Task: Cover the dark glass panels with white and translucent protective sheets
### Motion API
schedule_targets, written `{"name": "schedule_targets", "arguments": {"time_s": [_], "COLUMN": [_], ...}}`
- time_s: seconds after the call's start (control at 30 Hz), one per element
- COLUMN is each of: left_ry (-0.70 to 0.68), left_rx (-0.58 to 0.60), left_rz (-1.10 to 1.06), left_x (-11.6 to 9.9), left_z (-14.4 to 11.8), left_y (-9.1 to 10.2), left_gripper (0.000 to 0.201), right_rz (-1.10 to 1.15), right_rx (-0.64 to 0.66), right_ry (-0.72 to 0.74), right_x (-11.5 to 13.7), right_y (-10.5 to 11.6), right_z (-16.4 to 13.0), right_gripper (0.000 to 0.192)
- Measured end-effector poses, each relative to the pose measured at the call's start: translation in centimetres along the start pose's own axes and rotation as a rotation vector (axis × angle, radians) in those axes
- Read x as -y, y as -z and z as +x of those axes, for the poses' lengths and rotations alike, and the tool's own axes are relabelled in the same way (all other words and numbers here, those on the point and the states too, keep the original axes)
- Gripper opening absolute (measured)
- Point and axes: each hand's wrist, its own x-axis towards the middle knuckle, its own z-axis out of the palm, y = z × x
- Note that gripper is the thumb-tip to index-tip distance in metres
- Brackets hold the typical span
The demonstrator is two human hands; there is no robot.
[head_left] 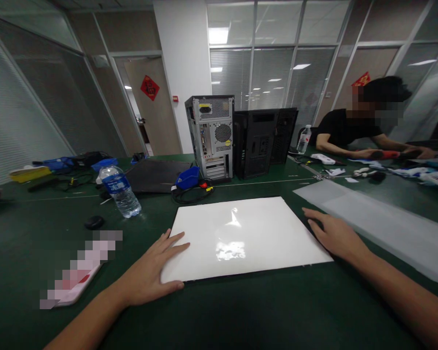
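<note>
A glossy white panel with a thin dark edge lies flat on the green table in front of me, reflecting the ceiling lights. My left hand rests over its left edge, fingers spread, the thumb at the near left corner. Along the right edge is my right hand, its fingers stretched out beside or against the panel; whether they touch it I cannot tell. Neither hand grasps anything.
A translucent sheet lies to the right. A water bottle and a pixelated pink object are on the left. Computer cases stand behind the panel. At the far right a person holds a red and black object.
</note>
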Motion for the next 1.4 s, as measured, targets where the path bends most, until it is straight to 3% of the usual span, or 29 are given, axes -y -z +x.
{"name": "schedule_targets", "arguments": {"time_s": [0.13,0.27,0.4,0.73,0.93,1.0,1.1,1.2,1.4], "left_ry": [0.016,0.02,0.016,-0.008,-0.003,0.0,0.013,0.027,0.034], "left_rx": [0.017,0.009,-0.003,-0.019,-0.021,-0.028,-0.024,-0.005,-0.005], "left_rz": [-0.01,-0.025,-0.04,-0.047,-0.047,-0.05,-0.054,-0.054,-0.054], "left_x": [0.2,0.1,-0.1,-0.1,0.0,0.1,0.2,0.2,-0.2], "left_z": [0.0,-0.1,-0.2,-0.4,-0.5,-0.6,-0.6,-0.5,-0.4], "left_y": [-0.1,0.0,0.2,0.3,0.3,0.2,0.2,0.2,0.4], "left_gripper": [0.089,0.089,0.087,0.088,0.088,0.088,0.089,0.09,0.09], "right_rz": [-0.225,-0.314,-0.235,-0.243,-0.226,-0.199,-0.067,0.072,0.191], "right_rx": [-0.115,-0.073,0.028,-0.037,-0.153,-0.222,-0.235,-0.13,0.134], "right_ry": [-0.074,-0.214,-0.242,-0.184,-0.133,-0.029,0.26,0.504,0.747], "right_x": [-4.8,-9.8,-10.5,-5.8,-1.2,0.6,3.3,6.1,9.7], "right_y": [-0.3,-1.3,-1.7,-0.1,1.6,1.5,1.0,0.5,0.5], "right_z": [1.3,1.4,1.2,0.7,-0.4,-0.8,-1.7,-3.0,-4.8], "right_gripper": [0.06,0.065,0.063,0.057,0.058,0.057,0.051,0.044,0.045]}}
